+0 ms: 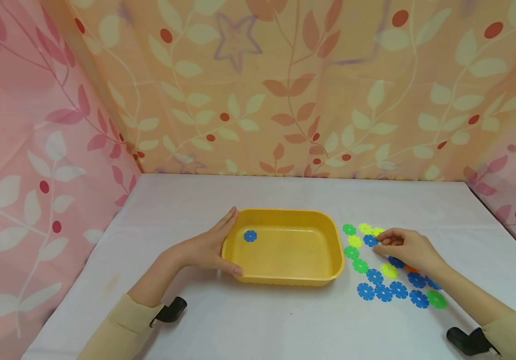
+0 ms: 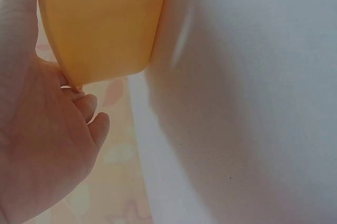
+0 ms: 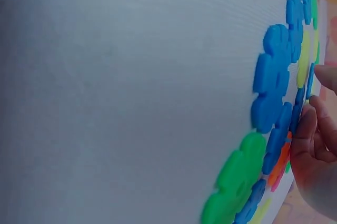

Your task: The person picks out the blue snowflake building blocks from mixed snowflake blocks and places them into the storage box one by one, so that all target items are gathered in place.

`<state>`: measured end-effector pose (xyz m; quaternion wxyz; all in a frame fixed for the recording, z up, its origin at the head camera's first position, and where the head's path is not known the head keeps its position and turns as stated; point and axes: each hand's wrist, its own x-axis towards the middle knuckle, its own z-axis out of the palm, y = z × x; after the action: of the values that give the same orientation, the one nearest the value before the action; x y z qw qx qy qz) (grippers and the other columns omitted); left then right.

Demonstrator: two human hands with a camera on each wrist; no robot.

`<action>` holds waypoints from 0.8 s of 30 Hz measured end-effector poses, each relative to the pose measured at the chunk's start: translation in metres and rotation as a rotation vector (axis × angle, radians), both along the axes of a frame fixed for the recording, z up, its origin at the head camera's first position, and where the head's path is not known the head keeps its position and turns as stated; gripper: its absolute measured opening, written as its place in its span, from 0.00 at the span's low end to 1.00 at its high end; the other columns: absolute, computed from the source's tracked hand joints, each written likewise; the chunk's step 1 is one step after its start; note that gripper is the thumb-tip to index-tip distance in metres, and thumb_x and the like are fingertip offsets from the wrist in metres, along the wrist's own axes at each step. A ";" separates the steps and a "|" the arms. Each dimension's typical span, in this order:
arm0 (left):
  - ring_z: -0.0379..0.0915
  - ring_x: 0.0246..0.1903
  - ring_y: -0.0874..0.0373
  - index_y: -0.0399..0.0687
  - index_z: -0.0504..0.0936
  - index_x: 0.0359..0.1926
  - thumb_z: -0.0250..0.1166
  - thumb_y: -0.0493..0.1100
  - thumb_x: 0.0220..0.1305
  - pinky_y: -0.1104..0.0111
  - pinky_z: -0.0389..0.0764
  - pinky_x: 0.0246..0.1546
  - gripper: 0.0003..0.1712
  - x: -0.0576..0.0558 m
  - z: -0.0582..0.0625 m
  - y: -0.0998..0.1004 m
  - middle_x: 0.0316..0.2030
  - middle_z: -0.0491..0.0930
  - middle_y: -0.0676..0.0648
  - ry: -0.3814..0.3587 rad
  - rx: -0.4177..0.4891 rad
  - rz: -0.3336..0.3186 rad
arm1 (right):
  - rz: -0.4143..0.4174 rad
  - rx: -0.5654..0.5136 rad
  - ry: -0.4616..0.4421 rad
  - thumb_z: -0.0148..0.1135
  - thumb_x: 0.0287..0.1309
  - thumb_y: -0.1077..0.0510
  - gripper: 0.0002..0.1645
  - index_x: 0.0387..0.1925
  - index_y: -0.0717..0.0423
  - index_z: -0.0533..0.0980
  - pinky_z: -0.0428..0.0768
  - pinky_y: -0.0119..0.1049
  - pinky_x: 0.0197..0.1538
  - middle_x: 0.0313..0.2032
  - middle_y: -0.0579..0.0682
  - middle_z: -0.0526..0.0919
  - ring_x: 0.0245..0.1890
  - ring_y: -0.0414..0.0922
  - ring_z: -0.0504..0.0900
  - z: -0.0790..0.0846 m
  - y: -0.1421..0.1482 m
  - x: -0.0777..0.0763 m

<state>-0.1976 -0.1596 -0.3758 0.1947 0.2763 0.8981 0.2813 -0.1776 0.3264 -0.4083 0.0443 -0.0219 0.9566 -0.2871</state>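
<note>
White tablecloth [image 1: 258, 325] still has most flower discs [image 1: 383, 293], only one blue disc [image 1: 250, 236] in the yellow tray [image 1: 280, 280] the left hand [image 1: 206, 250] grips, can't tell if the right hand [image 1: 413, 247] pinches any.

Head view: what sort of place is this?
Probably a makeshift tabletop recording booth: leaf-patterned fabric encloses three sides of a white-covered table, which holds a yellow tray and flower-shaped discs.

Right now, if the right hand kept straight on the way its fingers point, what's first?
The blue flower-shaped piece right at the fingertips of the right hand; they may already touch, depth is unclear. Beyond it: a yellow piece, then the yellow tray.
</note>
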 end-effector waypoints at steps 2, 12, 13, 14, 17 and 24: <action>0.24 0.74 0.55 0.48 0.28 0.77 0.76 0.69 0.40 0.55 0.47 0.71 0.81 0.000 0.000 0.000 0.75 0.20 0.55 -0.002 0.001 0.001 | -0.004 0.013 0.019 0.69 0.54 0.39 0.30 0.47 0.59 0.79 0.71 0.36 0.36 0.31 0.46 0.79 0.33 0.46 0.73 -0.001 -0.001 0.000; 0.24 0.74 0.56 0.51 0.27 0.76 0.76 0.70 0.40 0.55 0.47 0.71 0.81 -0.001 -0.002 -0.001 0.75 0.19 0.57 0.001 0.001 -0.003 | -0.013 0.044 0.056 0.71 0.53 0.40 0.33 0.48 0.61 0.78 0.71 0.35 0.34 0.33 0.49 0.77 0.33 0.47 0.71 -0.001 -0.003 -0.002; 0.24 0.74 0.56 0.51 0.27 0.76 0.76 0.70 0.40 0.55 0.47 0.71 0.81 -0.001 -0.002 -0.001 0.75 0.19 0.57 0.001 0.002 -0.003 | -0.009 0.038 0.056 0.71 0.53 0.40 0.33 0.49 0.61 0.78 0.70 0.36 0.34 0.33 0.49 0.77 0.33 0.48 0.71 -0.001 -0.003 -0.003; 0.24 0.74 0.56 0.50 0.28 0.77 0.76 0.70 0.40 0.55 0.47 0.71 0.81 -0.001 -0.002 -0.001 0.75 0.20 0.57 0.002 0.002 -0.003 | -0.007 0.039 0.056 0.71 0.53 0.40 0.32 0.49 0.61 0.78 0.70 0.36 0.34 0.33 0.49 0.76 0.33 0.47 0.71 0.000 -0.003 -0.003; 0.24 0.74 0.56 0.50 0.28 0.77 0.76 0.69 0.41 0.55 0.47 0.70 0.80 0.000 -0.002 -0.001 0.75 0.20 0.57 0.001 0.002 0.000 | 0.016 0.038 0.060 0.71 0.54 0.42 0.31 0.50 0.60 0.78 0.70 0.37 0.35 0.33 0.48 0.76 0.33 0.47 0.72 0.000 -0.003 -0.005; 0.25 0.74 0.55 0.48 0.29 0.77 0.76 0.70 0.40 0.55 0.48 0.70 0.81 0.000 -0.001 -0.001 0.75 0.20 0.57 0.004 -0.002 0.000 | 0.057 0.044 0.059 0.70 0.55 0.43 0.28 0.51 0.57 0.80 0.70 0.32 0.32 0.30 0.47 0.75 0.32 0.47 0.71 0.000 0.000 -0.010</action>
<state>-0.1980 -0.1602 -0.3765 0.1932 0.2765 0.8988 0.2800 -0.1875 0.3264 -0.4088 0.0250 -0.0567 0.9626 -0.2636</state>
